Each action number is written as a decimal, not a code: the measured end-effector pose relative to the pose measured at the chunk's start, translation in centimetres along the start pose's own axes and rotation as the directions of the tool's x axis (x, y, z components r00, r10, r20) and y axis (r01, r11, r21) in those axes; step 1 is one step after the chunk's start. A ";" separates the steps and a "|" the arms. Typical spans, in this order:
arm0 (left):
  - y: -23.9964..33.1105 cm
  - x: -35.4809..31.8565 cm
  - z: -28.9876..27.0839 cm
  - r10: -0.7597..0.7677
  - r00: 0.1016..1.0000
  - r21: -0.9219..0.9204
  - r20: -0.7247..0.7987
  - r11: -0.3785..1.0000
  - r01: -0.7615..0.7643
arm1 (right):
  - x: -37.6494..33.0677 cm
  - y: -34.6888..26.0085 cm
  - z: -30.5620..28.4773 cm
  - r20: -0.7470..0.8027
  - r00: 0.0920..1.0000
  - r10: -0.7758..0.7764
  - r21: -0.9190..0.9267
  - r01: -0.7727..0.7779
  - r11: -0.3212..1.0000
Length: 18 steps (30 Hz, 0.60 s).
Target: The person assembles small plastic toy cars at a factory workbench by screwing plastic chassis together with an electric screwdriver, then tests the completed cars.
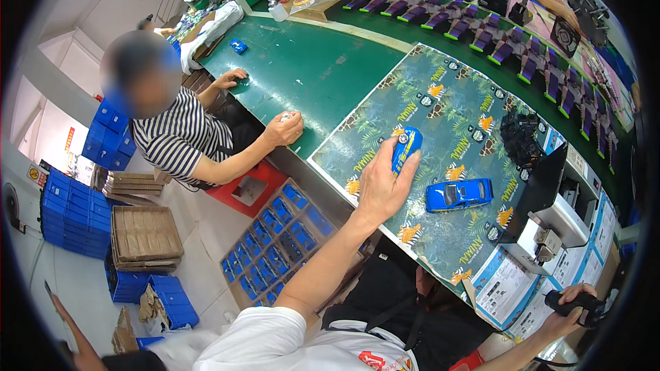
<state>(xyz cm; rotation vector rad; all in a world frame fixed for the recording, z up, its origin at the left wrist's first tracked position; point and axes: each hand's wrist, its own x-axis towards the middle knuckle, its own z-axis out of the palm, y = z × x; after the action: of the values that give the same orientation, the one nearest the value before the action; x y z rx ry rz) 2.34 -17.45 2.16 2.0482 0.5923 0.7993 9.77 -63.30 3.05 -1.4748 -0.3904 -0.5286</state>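
My left hand (385, 182) is closed around a blue toy car (408, 145), raised over the patterned mat (385, 106) with its side turned up. To its right a second blue toy car (459, 195) rests on the mat, touched by neither hand. Down at the lower right, my right hand (569, 295) grips a black plastic part (586, 308) whose exact kind I cannot make out. Beyond the second car lies a heap of black plastic parts (521, 139) on the mat.
A metal-and-black bench device (550, 230) stands right of the mat, by printed sheets (505, 292). Purple-and-green pieces (495, 38) line the conveyor behind. At left a seated co-worker (185, 130) works at the green table (309, 62). A box of blue cars (265, 251) sits below.
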 end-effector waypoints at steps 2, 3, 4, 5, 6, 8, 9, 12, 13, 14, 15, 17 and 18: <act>0.2 -0.3 -0.2 0.008 1.000 0.020 0.025 1.000 -0.008 | 0.0 -0.1 0.2 0.000 1.000 0.010 -0.015 -0.010 1.000; 0.4 -0.2 -0.3 0.008 1.000 0.019 0.023 1.000 -0.009 | 0.0 -0.1 0.3 0.001 1.000 0.007 -0.015 -0.007 1.000; 0.5 -0.2 -0.4 0.014 1.000 0.036 0.015 0.999 -0.015 | 0.0 0.1 0.3 -0.004 1.000 0.012 -0.005 -0.012 1.000; 0.6 -0.2 -0.4 0.020 1.000 0.053 0.007 0.998 -0.021 | 0.1 0.1 0.2 -0.008 1.000 0.016 0.005 -0.016 1.000; 0.7 -0.3 -0.4 -0.002 0.999 0.062 0.032 0.998 0.000 | 0.1 0.1 0.0 -0.005 1.000 0.015 0.004 -0.015 1.000; 1.2 -0.4 -0.4 -0.061 0.995 0.076 0.084 0.996 0.054 | 0.1 0.0 -0.2 -0.023 1.000 -0.001 -0.025 0.000 1.000; 1.3 -0.3 -0.4 -0.061 0.995 0.074 0.084 0.996 0.055 | 0.2 0.1 -0.3 -0.022 1.000 -0.002 -0.027 0.002 1.000; 1.3 -0.2 -0.7 -0.092 0.987 0.090 0.128 0.993 0.081 | 0.2 -0.1 -0.6 -0.042 0.999 0.004 0.005 -0.004 1.000; 1.3 0.0 -0.9 -0.103 0.985 0.077 0.140 0.993 0.093 | 0.2 -0.2 -0.5 -0.015 1.000 0.014 0.023 -0.014 1.000; 0.9 -0.1 -0.7 -0.068 0.990 0.080 0.125 0.995 0.058 | 0.2 -0.4 -0.5 0.013 1.000 0.024 0.040 -0.025 0.999; 0.9 -0.1 -0.7 -0.069 0.990 0.079 0.127 0.995 0.059 | 0.2 -0.6 -0.5 0.013 1.000 0.024 0.037 -0.025 0.999; 0.8 0.1 -0.7 -0.072 0.983 0.101 0.167 0.993 0.056 | 0.2 -0.6 -0.9 0.031 0.998 0.048 0.078 -0.050 0.996; 0.8 0.2 -0.8 -0.072 0.983 0.100 0.170 0.993 0.055 | 0.2 -0.6 -1.1 0.030 0.998 0.048 0.077 -0.050 0.996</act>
<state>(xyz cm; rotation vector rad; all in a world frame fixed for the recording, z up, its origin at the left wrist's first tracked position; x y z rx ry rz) 2.02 -17.34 3.19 2.1476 0.6041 0.5583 9.57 -64.39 3.58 -1.4148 -0.3914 -0.4496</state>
